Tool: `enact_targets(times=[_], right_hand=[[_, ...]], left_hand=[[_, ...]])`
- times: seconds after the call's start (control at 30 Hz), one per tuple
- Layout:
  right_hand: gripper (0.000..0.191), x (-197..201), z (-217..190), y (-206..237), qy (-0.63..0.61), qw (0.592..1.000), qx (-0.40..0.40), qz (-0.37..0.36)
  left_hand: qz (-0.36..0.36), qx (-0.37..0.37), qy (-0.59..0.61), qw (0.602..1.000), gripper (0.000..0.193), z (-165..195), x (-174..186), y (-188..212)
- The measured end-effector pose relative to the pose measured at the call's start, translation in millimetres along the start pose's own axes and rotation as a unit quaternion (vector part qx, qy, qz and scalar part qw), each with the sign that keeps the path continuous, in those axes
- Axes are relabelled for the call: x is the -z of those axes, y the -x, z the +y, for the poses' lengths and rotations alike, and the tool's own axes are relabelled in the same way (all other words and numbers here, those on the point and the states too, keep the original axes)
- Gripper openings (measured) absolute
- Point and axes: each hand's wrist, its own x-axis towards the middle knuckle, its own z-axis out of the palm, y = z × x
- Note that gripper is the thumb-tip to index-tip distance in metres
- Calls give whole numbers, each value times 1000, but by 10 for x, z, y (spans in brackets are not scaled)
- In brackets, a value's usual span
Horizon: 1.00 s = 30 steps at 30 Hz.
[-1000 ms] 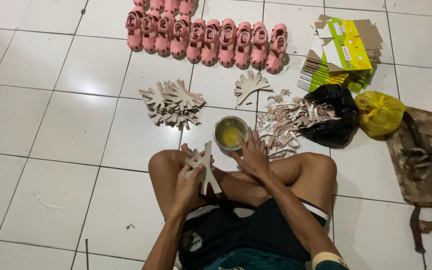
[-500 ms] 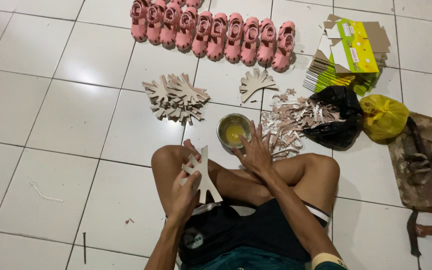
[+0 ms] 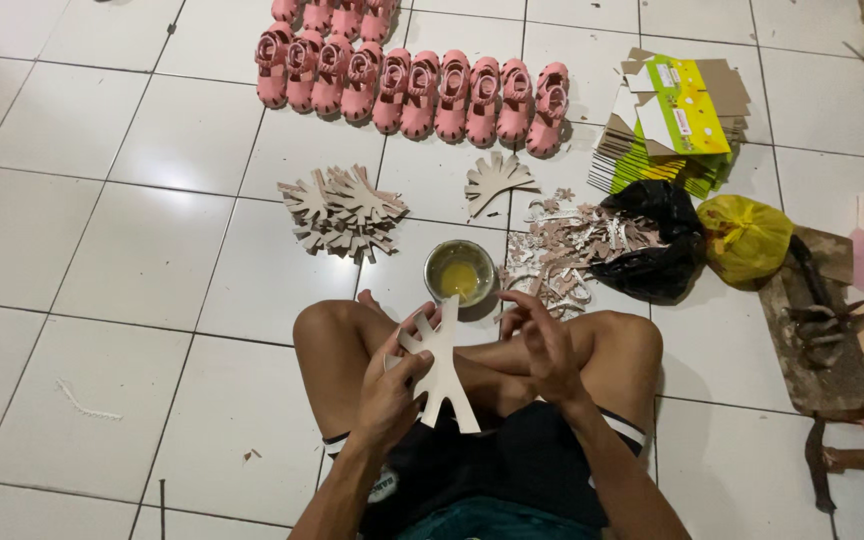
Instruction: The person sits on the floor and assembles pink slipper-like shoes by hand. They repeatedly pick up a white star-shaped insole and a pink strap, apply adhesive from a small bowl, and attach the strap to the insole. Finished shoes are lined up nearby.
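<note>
Tile floor, pink sandals, glue tin

— Where does the cut-out piece sit?

— In the left hand, above the crossed legs, with the right hand just to its right and not touching it.

— And ahead of the knees?

— The small tin stands on the floor just beyond them. Left of the tin lies a fanned heap of cut pieces; a single fan-shaped piece lies behind the tin; a pile of scraps lies to its right.

— Further right?

— Two bags, one beside the scraps and the other right of it. Behind them lies a stack of flattened boxes.

— And at the far end?

— A row of sandals, side by side, behind everything else.
</note>
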Motion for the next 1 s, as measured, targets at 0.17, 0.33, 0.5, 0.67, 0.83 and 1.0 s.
enact_targets(times=[0.17,0.33,0.5,0.67,0.83,1.0], right_hand=[[101,15,-347,245,-181,973,-35,-136],[102,33,-360,241,-191,972,-37,-133],[103,0,-320,283,-199,971,-29,-130],[103,-19,-332,350,-144,980,18,-138],[103,7,-340,348,-132,983,21,-124],[96,-43,-373,418,-27,983,113,-142]], left_hand=[[-31,5,10,999,69,20,-176,123],[-59,6,23,998,70,38,-295,207],[-80,6,37,996,72,54,-361,270],[-75,6,31,997,72,87,-371,286],[-71,18,16,997,73,77,-380,304],[-70,10,20,997,75,105,-380,289]])
